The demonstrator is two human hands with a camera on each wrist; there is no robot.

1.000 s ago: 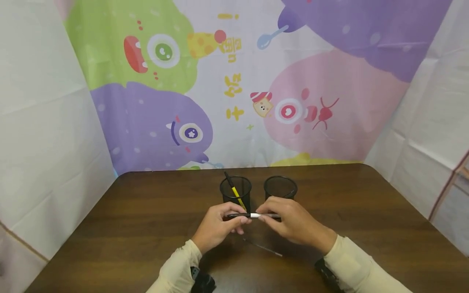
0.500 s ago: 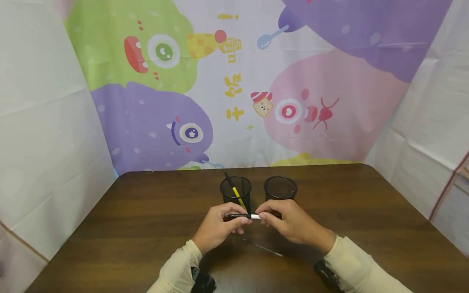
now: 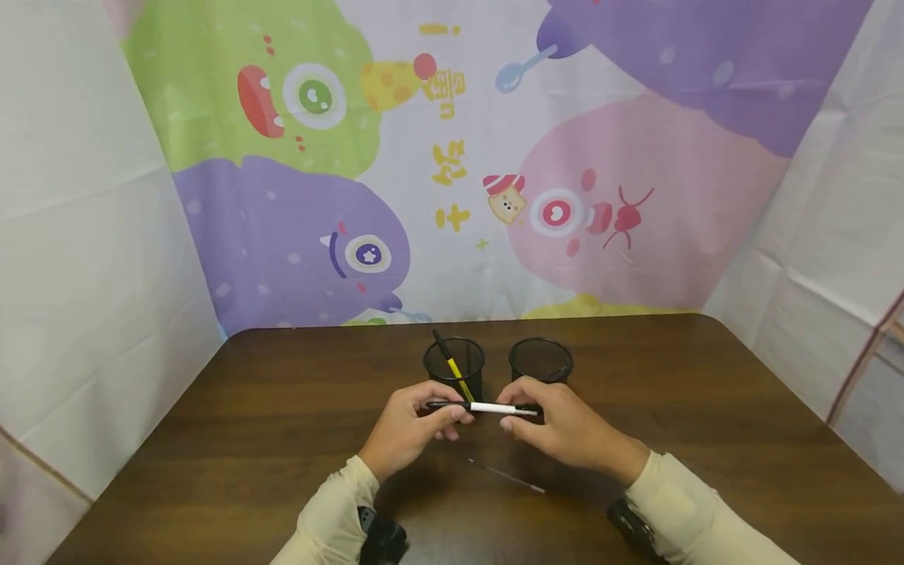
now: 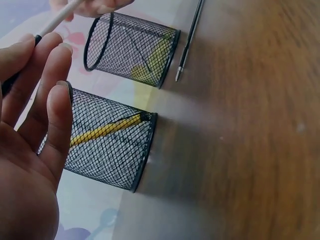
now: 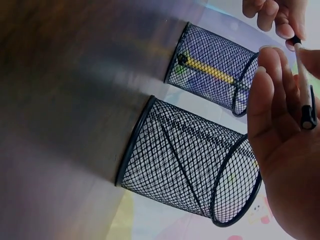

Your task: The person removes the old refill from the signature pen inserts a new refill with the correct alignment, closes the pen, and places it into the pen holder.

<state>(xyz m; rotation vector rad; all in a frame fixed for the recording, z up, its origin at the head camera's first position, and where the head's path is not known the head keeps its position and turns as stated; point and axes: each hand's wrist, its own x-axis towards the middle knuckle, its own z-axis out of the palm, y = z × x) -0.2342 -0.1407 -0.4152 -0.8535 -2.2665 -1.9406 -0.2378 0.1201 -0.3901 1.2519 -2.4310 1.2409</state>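
My left hand (image 3: 406, 428) pinches the dark end of a pen (image 3: 494, 408) between thumb and fingers. Its white barrel runs level toward my right hand (image 3: 565, 424). There, the thumb and forefinger stand apart, with the pen's black clip end (image 5: 308, 117) lying between them near the palm. Whether that hand touches the pen is hard to tell. Below both hands, a thin pen refill (image 3: 506, 476) lies on the table; its metal tip shows in the left wrist view.
Behind the hands stand two black mesh cups. The left cup (image 3: 432, 370) holds a yellow and black pen (image 3: 453, 369); inside the right cup (image 5: 165, 172) leans a thin dark stick (image 5: 180, 160). A brown wooden table (image 3: 282, 408) lies under everything, with a printed cloth (image 3: 452, 275) behind.
The left hand has shifted slightly left and up with the pen. The right thumb and forefinger, earlier on the white barrel, now stand apart, so more of the barrel and the clip end show.
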